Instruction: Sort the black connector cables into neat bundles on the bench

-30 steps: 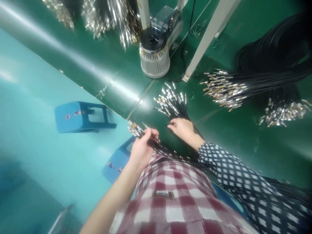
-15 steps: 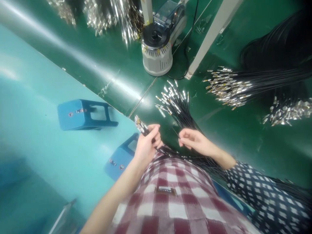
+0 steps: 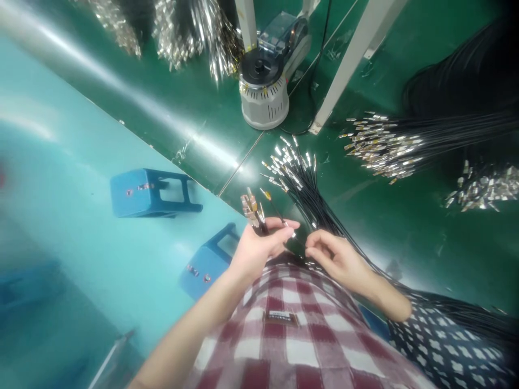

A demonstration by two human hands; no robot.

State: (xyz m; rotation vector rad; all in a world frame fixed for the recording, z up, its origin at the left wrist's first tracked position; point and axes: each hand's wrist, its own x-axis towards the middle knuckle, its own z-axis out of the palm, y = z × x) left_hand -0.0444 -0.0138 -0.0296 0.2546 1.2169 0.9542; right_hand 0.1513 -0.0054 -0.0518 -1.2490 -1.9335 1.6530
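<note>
My left hand point(image 3: 265, 240) is closed round a small bunch of black cables point(image 3: 253, 212) whose metal-tipped ends stick up past the fingers. Between its thumb and forefinger runs a single cable point(image 3: 275, 205) with a yellowish tip. Just to the right, my right hand point(image 3: 330, 254) pinches a thin black cable that reaches toward the left fingertips. Beyond both hands a loose bundle of black cables point(image 3: 314, 200) lies on the green table, its silvery connector ends fanned out. Its other end trails to the right, under my right forearm.
A round grey machine with a black top point(image 3: 263, 102) stands at the back beside a white post point(image 3: 344, 70). Thick cable bundles point(image 3: 385, 146) lie on the right; more silvery ends point(image 3: 178, 38) are at upper left. Blue stools point(image 3: 138, 192) stand on the floor past the table edge.
My right hand has come back from the fanned cable ends toward my body, drawing a cable with it. My left hand has moved right and now has a single cable between thumb and forefinger.
</note>
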